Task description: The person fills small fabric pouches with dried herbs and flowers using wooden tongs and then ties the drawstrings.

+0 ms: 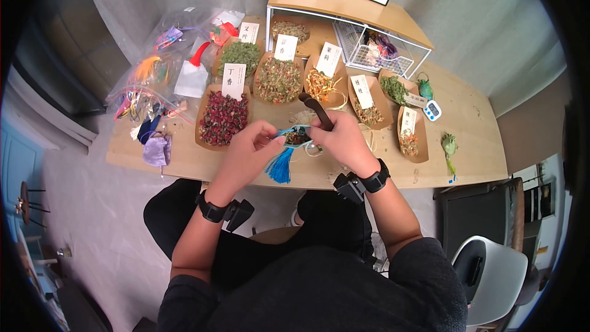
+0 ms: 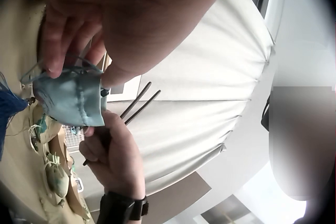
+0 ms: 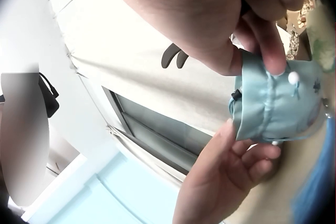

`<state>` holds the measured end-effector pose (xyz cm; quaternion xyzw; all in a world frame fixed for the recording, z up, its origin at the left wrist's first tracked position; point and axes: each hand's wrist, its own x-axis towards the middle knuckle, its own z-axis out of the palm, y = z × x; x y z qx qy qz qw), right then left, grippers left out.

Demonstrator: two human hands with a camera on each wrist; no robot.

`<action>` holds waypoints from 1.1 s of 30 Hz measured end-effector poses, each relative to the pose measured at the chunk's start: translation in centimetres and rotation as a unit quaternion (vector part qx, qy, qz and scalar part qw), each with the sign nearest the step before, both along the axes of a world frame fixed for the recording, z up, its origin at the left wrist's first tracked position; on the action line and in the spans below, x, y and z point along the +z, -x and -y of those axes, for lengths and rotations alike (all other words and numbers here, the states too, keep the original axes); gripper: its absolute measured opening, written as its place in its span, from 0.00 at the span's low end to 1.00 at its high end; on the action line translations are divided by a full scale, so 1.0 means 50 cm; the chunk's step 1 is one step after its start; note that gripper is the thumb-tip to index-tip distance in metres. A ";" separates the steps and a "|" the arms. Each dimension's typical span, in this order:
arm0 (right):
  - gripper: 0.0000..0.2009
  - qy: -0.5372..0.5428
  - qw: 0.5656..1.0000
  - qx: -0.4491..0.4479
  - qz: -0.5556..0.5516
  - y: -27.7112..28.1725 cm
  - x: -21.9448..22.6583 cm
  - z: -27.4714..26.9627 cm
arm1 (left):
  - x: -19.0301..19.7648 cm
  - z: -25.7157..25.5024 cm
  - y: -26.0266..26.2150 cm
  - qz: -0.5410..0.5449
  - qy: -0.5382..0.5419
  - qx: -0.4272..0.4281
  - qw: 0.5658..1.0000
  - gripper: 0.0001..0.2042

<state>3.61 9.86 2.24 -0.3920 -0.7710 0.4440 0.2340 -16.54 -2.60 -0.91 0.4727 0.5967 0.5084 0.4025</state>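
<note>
A light blue drawstring pouch (image 3: 281,98) is held up over the table's front edge, its mouth spread and dried herbs (image 1: 296,137) visible inside. My left hand (image 1: 249,147) pinches one side of the rim between thumb and fingers. On the opposite side my right hand (image 1: 347,141) pinches the rim and also grips dark brown tongs (image 1: 316,110), whose two ends stick out past the hand. A blue tassel (image 1: 279,167) hangs from the pouch. White beads (image 3: 294,78) sit on its cord. The nearest tray, of dried rosebuds (image 1: 222,117), stands beyond my left hand.
Several labelled paper trays of dried herbs (image 1: 278,80) stand behind the hands. Plastic bags of tassels (image 1: 147,74) and a purple pouch (image 1: 157,149) lie left. At right are a green pouch (image 1: 449,144) and a timer (image 1: 432,110). A wooden shelf (image 1: 350,9) stands behind.
</note>
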 end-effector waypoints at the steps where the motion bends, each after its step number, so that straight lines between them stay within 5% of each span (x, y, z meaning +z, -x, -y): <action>1: 0.09 0.003 1.000 0.004 -0.014 0.001 0.004 -0.002 | -0.005 -0.002 -0.003 0.038 -0.008 -0.012 0.999 0.14; 7: 0.10 -0.095 0.993 0.054 0.037 -0.016 0.036 -0.015 | 0.012 0.011 -0.007 -0.173 -0.088 -0.036 0.980 0.21; 13: 0.10 -0.098 0.984 0.096 0.112 -0.007 0.078 -0.013 | 0.015 0.015 -0.017 -0.292 -0.109 -0.039 0.949 0.14; 16: 0.10 -0.079 0.984 0.116 0.110 -0.006 0.082 -0.020 | 0.016 0.016 -0.010 -0.263 -0.170 -0.069 0.947 0.09; 22: 0.12 -0.043 0.984 0.167 0.041 -0.013 0.100 -0.022 | 0.023 0.013 -0.006 -0.137 -0.128 -0.110 0.976 0.09; 25: 0.12 -0.102 0.969 0.210 0.078 -0.014 0.116 -0.031 | 0.018 0.004 -0.022 -0.231 -0.242 -0.048 0.941 0.09; 33: 0.14 -0.152 0.947 0.266 0.097 -0.008 0.116 -0.020 | 0.008 0.037 -0.030 0.083 -0.121 -0.017 0.989 0.10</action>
